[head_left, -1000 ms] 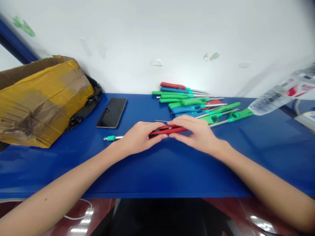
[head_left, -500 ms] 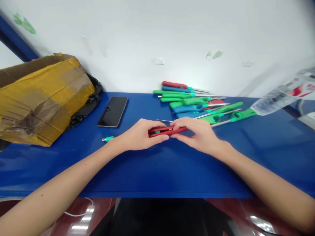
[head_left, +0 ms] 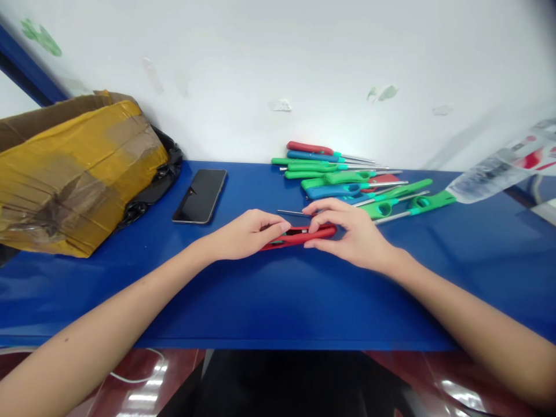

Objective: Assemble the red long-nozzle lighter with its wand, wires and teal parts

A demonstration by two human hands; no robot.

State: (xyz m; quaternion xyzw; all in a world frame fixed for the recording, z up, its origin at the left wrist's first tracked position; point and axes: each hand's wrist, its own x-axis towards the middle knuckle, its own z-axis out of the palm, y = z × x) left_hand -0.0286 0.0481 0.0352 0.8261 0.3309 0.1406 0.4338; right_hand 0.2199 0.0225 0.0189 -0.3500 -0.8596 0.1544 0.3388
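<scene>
Both of my hands meet at the middle of the blue table over a red lighter handle. My left hand is closed round its left end, fingers curled over it. My right hand pinches its right end between thumb and fingers. A thin metal rod lies just behind my fingers. A pile of several green, blue and red long-nosed lighters lies behind my right hand, near the wall.
A black phone lies face up left of my hands. A taped cardboard box on black plastic fills the left end. A clear plastic bag hangs in at the right. A white cable shows below the table edge.
The small green-tipped metal piece that lay left of my left hand is hidden now. The red handle has shifted slightly to the right, and my right hand now grips its end.
</scene>
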